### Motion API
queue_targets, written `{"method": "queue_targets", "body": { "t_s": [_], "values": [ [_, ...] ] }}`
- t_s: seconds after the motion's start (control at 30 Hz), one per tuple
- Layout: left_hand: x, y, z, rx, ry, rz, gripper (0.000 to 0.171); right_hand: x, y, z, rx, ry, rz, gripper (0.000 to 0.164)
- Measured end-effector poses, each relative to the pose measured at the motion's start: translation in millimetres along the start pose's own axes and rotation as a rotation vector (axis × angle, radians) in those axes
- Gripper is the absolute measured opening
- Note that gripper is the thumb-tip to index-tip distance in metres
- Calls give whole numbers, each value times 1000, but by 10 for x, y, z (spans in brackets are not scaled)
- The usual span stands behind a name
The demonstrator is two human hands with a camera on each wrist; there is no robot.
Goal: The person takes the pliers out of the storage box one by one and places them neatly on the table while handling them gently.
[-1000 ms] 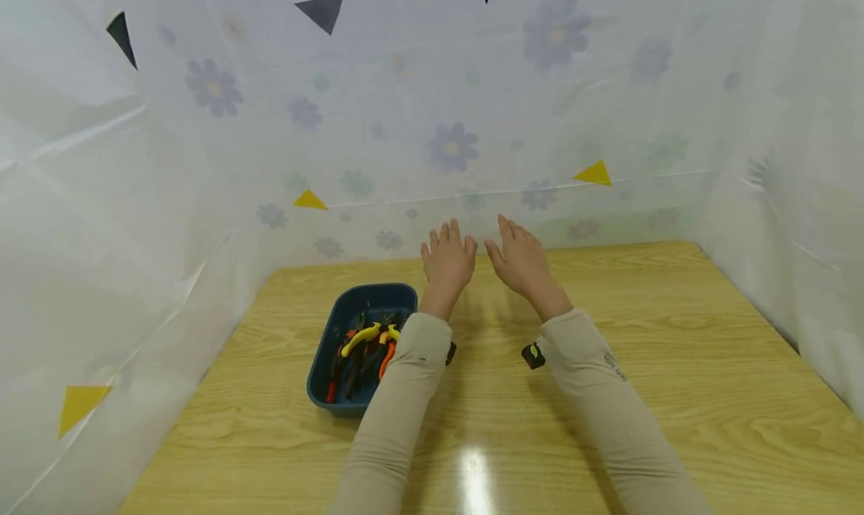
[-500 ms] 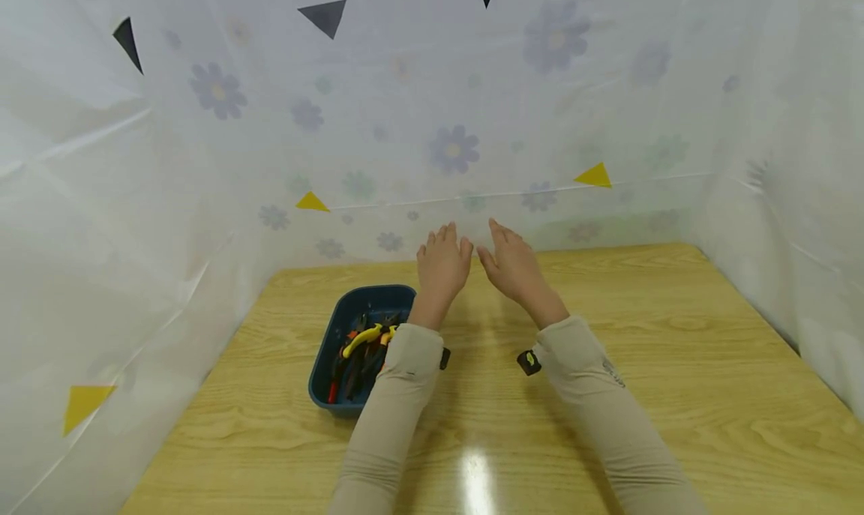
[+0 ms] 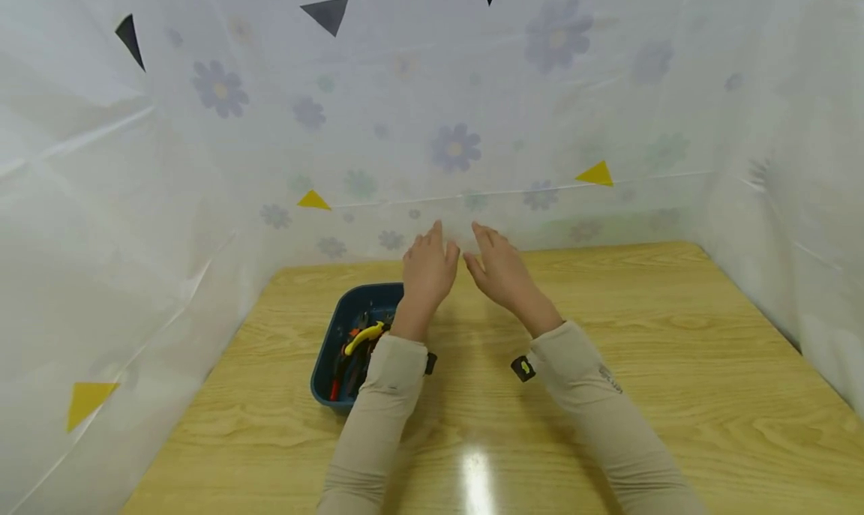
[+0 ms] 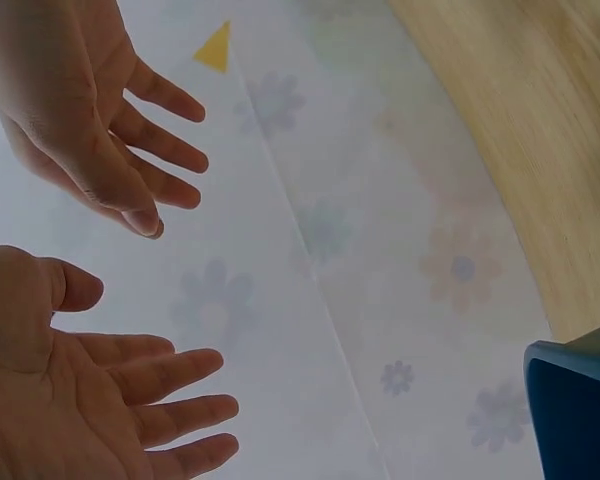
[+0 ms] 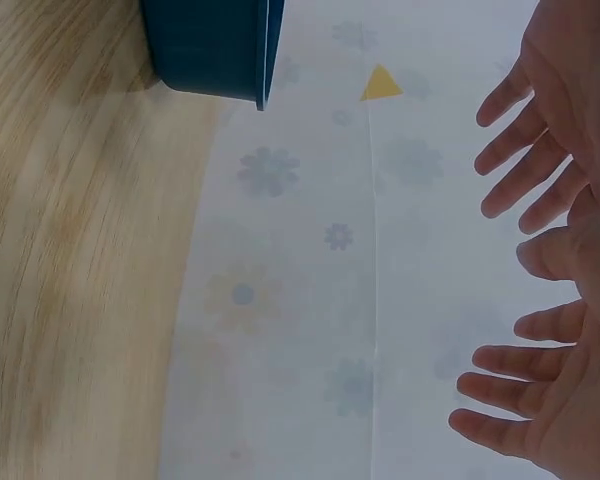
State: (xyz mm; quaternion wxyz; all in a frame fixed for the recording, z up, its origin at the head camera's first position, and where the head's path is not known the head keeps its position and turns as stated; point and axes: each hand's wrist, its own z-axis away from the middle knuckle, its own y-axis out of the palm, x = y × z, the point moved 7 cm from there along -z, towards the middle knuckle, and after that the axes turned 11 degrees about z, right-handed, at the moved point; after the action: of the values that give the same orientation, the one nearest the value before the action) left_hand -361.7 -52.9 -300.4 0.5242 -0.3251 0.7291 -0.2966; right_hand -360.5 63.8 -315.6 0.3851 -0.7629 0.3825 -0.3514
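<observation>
In the head view both bare hands hang over the far part of the wooden table (image 3: 513,440), palms turned partly toward each other. My left hand (image 3: 428,275) has its fingers extended and holds nothing; its wrist and sleeve overlap the right side of a dark blue bin (image 3: 320,372). Inside the bin lie several pliers, one with a yellow handle (image 3: 363,338) and another with a red handle tip (image 3: 334,389); the forearm hides part of them. A small gap to the right, my right hand (image 3: 502,273) also has straight fingers and nothing in it.
A white sheet with pale flowers (image 3: 456,148) hangs behind the table and along both sides. Yellow triangles (image 3: 595,174) and black triangles (image 3: 328,14) are stuck to it. A small black device (image 3: 523,368) sits at the right wrist.
Both hands have drifted left, the left one further over the bin, so its sleeve covers more of the pliers. The right hand's fingers have come nearer the middle.
</observation>
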Motion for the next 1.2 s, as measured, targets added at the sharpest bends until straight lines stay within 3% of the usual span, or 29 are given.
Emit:
{"method": "queue_targets", "body": {
  "t_s": [0.77,1.2],
  "values": [
    [105,-352,362,2,42,37,58,396,-25,152,-13,-120,77,61],
    [196,-626,557,79,6,48,59,552,28,239,-29,-178,90,57]
  ]
}}
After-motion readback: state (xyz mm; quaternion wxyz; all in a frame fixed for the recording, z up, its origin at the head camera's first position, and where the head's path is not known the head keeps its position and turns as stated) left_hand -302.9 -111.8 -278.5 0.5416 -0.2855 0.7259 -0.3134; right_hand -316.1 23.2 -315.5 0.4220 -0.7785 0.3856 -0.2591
